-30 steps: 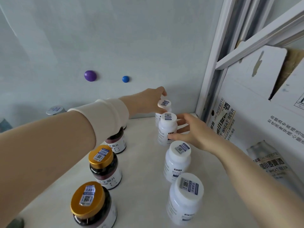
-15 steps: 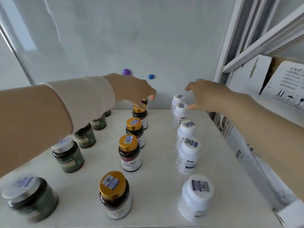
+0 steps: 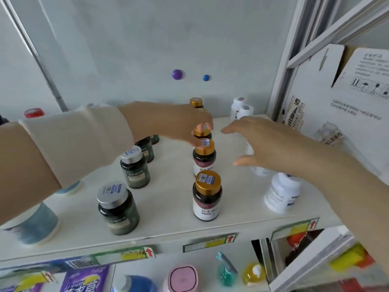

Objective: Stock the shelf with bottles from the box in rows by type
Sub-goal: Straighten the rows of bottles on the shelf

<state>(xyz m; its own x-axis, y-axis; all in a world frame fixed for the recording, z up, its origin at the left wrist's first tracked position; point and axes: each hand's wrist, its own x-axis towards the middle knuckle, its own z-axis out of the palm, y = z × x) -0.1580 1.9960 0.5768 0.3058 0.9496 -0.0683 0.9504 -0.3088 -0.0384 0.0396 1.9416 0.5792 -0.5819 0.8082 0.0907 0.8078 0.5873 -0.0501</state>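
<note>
White shelf [image 3: 164,209] underneath, carrying four rows that run away from the body. White cardboard box [image 3: 336,102] standing open well off to the right of both hands, past the upright post.

Left hand [image 3: 168,123] reaching farthest in, palm down, fingers [image 3: 207,125] curled close around the cap of the third gold-capped bottle [image 3: 202,133] and apparently gripping it; contact blurred, so only judged. Upright, long axis vertical, directly below those fingers, in line with the front gold-capped bottle [image 3: 207,197] nearer the body and one more behind it.

Right hand [image 3: 271,144] spread wide and holding nothing, hovering just right of the gold row, thumb low, fingertips [image 3: 227,130] pointing left towards the left hand. Beneath the palm, partly hidden, a white bottle [image 3: 260,172]; nearer the body, the front white bottle [image 3: 282,192], apart from the hand.

Left of the left fingers, the green silver-capped bottles [image 3: 119,207] in their own row, untouched.

Judged next: a small nudge or release to seat the gripped bottle straight in its row. Left hand plainly the nearer; nothing needed from the right except staying off the white caps.
</note>
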